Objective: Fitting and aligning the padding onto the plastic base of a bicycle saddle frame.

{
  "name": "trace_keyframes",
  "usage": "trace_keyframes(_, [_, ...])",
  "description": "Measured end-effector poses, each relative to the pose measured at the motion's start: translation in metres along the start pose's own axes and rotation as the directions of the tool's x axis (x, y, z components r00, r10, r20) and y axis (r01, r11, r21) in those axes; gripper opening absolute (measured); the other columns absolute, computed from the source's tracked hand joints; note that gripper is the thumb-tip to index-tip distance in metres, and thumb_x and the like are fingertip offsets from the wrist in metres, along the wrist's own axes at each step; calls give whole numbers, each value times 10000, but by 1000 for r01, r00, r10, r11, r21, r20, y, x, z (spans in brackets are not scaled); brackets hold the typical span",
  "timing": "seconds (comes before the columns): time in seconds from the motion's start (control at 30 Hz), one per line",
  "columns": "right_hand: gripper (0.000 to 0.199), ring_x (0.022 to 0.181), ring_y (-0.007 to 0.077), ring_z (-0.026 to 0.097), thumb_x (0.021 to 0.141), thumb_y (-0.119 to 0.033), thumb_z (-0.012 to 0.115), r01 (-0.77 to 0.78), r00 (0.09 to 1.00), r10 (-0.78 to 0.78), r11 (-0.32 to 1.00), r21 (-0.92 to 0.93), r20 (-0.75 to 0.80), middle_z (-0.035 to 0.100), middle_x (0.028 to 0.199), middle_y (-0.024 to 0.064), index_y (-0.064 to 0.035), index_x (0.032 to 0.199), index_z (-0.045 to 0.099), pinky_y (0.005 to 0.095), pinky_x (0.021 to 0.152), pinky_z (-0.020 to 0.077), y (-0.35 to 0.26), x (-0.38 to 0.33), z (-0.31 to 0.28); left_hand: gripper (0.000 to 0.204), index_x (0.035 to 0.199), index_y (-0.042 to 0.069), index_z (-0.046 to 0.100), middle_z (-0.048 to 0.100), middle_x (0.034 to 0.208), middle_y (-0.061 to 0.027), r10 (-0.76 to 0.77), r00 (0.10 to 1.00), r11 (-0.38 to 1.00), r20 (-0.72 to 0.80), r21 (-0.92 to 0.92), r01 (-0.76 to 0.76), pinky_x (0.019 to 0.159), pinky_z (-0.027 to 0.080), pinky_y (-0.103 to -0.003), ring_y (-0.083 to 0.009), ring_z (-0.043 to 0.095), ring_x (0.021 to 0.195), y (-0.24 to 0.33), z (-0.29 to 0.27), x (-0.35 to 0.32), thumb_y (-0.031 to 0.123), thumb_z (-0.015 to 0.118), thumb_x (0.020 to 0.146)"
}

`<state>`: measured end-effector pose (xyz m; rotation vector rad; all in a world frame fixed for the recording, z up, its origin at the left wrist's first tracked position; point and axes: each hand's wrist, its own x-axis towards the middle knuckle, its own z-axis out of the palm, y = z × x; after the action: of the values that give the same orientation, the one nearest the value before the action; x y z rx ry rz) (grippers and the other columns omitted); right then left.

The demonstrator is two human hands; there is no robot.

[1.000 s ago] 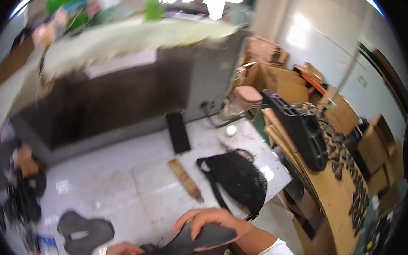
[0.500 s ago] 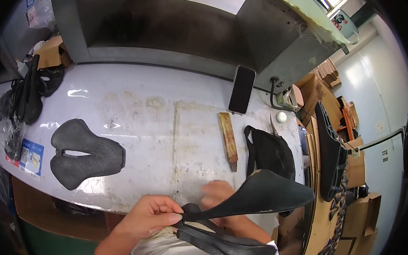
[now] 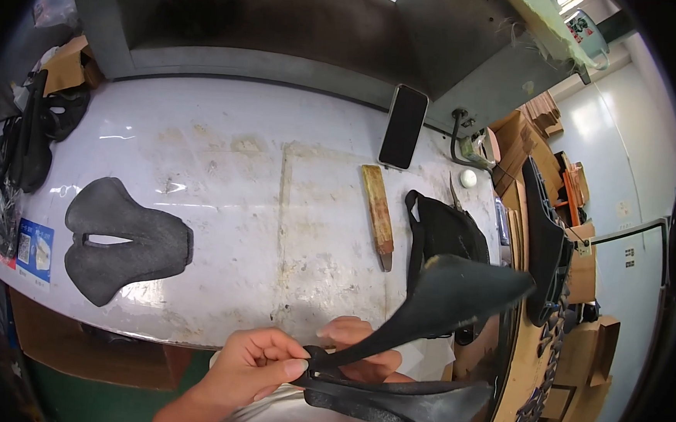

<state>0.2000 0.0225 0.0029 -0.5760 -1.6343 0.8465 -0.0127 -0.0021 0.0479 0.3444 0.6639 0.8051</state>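
Observation:
My left hand (image 3: 255, 364) is closed, pinching the narrow end of a black bicycle saddle (image 3: 456, 299) between thumb and fingers. Two dark wings spread rightward from that end, one raised above the other, with a gap between them. Behind the upper wing is my right hand (image 3: 348, 333), close to the pinched end. Its visible fingers look loosely stretched and hold nothing that shows; the wing hides part of the hand. On the table at left lies a grey saddle pad (image 3: 130, 256) with a slot in its middle.
The white table (image 3: 230, 197) bears a phone (image 3: 403, 128), a worn wooden-handled tool (image 3: 376, 217), a black cloth item (image 3: 449, 229) and a small white round object (image 3: 468, 178). Black saddle parts (image 3: 34, 142) pile up at far left. Cardboard boxes (image 3: 588, 358) stand right.
My right hand, blurred before, now shows more clearly beside the saddle's narrow end. The upper wing has risen slightly, and the lower one reaches further right. My left hand keeps its pinch.

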Motion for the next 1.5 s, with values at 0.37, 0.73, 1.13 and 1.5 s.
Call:
trace_keyframes(0.37, [282,1059,355,632,801,-78,730,-48,924,105,986,-160,367,676,1083,165,-34,1060,626,509,850,503,-24,10,-20,150,1046,-32,629,669,756,-80,19,1000,995,25,-103,-16,411,296,-191,-24,432,463,-11,1,-1,17,640,905])
trace_keyframes(0.73, [201,990,317,620,816,-119,718,161,925,-167,986,46,341,661,1038,138,-64,997,649,431,764,491,8,14,-17,154,1030,-22,648,679,756,-64,157,986,988,-48,10,-157,460,322,-179,-9,499,539,-8,11,-8,-48,656,878])
trace_keyframes(1.13, [239,936,299,644,835,-119,729,78,936,-66,997,-22,345,679,986,116,-73,1043,620,379,684,474,-6,13,-20,116,962,-6,669,632,684,12,320,947,875,-15,387,-290,481,318,-162,25,453,563,-15,7,-11,-2,718,856])
trace_keyframes(1.5, [158,740,228,659,790,-115,776,-127,901,212,963,-238,379,677,845,100,-68,927,714,333,606,475,-39,48,-23,317,1237,-25,611,682,783,-60,11,1000,965,21,262,-16,504,483,-213,-68,604,588,4,9,-1,33,601,926])
